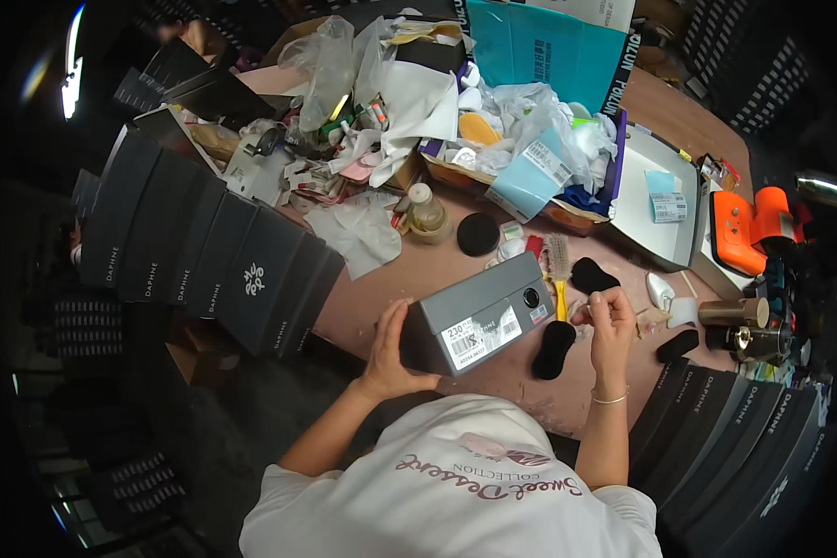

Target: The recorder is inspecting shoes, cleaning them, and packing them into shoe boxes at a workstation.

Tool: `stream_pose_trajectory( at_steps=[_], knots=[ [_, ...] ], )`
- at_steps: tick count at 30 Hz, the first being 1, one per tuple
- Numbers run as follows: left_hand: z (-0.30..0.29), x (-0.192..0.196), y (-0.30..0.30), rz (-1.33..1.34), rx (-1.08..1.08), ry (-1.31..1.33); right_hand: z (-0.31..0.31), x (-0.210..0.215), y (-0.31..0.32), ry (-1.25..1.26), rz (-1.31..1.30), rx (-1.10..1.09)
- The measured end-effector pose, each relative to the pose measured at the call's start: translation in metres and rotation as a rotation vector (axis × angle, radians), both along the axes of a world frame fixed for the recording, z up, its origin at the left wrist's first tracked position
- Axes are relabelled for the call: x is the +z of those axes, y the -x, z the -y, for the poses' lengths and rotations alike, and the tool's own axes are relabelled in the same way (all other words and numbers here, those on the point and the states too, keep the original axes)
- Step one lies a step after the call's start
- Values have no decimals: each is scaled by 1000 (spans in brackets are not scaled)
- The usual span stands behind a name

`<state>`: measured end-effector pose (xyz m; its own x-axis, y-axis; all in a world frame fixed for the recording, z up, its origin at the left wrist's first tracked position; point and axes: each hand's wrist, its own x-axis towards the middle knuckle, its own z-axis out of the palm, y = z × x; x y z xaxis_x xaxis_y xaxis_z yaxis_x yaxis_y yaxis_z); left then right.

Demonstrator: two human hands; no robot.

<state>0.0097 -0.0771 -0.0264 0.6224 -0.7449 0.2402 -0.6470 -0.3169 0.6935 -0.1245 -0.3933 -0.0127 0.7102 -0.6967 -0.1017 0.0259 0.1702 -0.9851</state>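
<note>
I see the closed grey cardboard shoebox (479, 321) at table centre, lid on, so packing looks mostly done. My left hand (391, 349) braces its 9 o'clock end, fingers spread; my right hand (612, 321) pinches something small at 3 o'clock, unidentifiable

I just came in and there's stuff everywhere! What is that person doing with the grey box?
A person in a white shirt sits at a cluttered brown table. Their left hand steadies a closed grey shoe box by its end. Their right hand is raised beside it, pinching something too small to make out. A yellow-handled brush and black pads lie next to the box, with stacks of dark boxes on both sides.
</note>
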Motion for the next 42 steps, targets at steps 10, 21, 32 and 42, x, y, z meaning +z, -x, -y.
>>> stream_pose_trajectory(
  at_steps=[10,21,32,42],
  knots=[
    [-89,-7,-57,-170,-198,361,-203,83,-50,570,-195,364],
    [-112,9,-91,-337,-161,411,-267,100,-94,1020,-168,767],
    [-108,5,-86,-336,-137,463,-292,101,-98,1248,-331,819],
    [-107,6,-93,-289,-198,440,-298,91,-96,1240,-393,696]
  ],
)
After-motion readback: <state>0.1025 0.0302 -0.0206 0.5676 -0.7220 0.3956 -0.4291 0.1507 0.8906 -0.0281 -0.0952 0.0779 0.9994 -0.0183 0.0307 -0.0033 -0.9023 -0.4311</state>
